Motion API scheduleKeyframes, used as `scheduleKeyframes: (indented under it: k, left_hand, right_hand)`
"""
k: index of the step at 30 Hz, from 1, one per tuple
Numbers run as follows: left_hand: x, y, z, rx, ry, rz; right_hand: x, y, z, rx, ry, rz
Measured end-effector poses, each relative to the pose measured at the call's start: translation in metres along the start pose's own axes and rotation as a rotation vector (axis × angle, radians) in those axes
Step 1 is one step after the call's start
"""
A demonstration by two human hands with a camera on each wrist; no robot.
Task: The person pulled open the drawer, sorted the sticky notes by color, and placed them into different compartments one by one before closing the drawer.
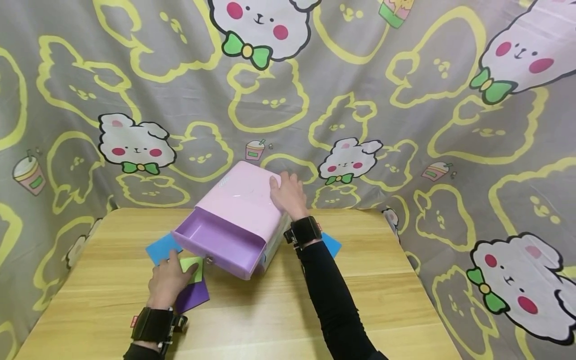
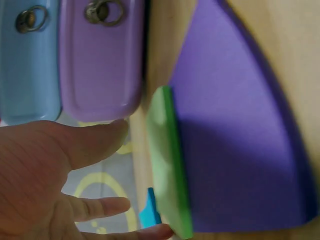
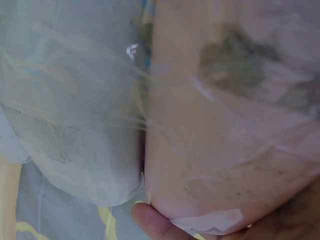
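Note:
A small drawer box (image 1: 243,195) with a pink top stands at an angle on the table. Its purple drawer (image 1: 225,242) is pulled out and bare inside. My right hand (image 1: 288,194) grips the box's back right edge. In the left wrist view, a blue drawer front (image 2: 30,75) adjoins the purple one, each with a ring pull. My left hand (image 1: 167,282) reaches over a light green square (image 1: 194,270) with its fingers spread; one fingertip appears to touch the square's edge. That square lies on a thicker purple piece (image 1: 193,296).
Flat blue pieces lie on the wooden table (image 1: 369,300): one blue piece (image 1: 163,248) left of the box, another blue piece (image 1: 331,245) behind my right forearm. A grey curtain (image 1: 288,100) with rabbit drawings hangs along the table's back and sides.

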State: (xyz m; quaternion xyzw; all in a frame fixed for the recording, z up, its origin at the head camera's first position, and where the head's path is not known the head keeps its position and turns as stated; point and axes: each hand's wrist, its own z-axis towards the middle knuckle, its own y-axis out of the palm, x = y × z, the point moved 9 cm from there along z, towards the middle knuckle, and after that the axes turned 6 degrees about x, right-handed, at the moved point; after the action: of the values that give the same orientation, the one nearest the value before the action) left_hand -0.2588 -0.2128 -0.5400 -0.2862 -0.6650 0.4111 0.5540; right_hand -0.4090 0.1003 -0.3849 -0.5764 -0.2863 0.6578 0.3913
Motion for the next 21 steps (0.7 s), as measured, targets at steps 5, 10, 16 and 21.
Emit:
scheduleKeyframes:
  k: [5,10,16,21]
  left_hand:
    - [0.0018,0.0044,0.0017,0.016,0.012,0.025]
    - [0.0027,0.0061,0.0022,0.028,0.003,0.005]
    - [-0.0021,0.0077,0.0004,0.022,-0.079,-0.064]
    - [-0.0064,0.0093,-0.0006,-0.012,-0.144,-0.075]
  right_hand:
    - [0.0027,-0.0013,0.0006,0.004,0.013,0.001]
    - [0.0041,-0.0016,0.0006,-0.004,0.017,0.009]
    - [0.002,-0.0002,0.0,-0.005,0.003,0.01]
    - [0.0013,0.0013,-0.0001,-0.001,0.006,0.014]
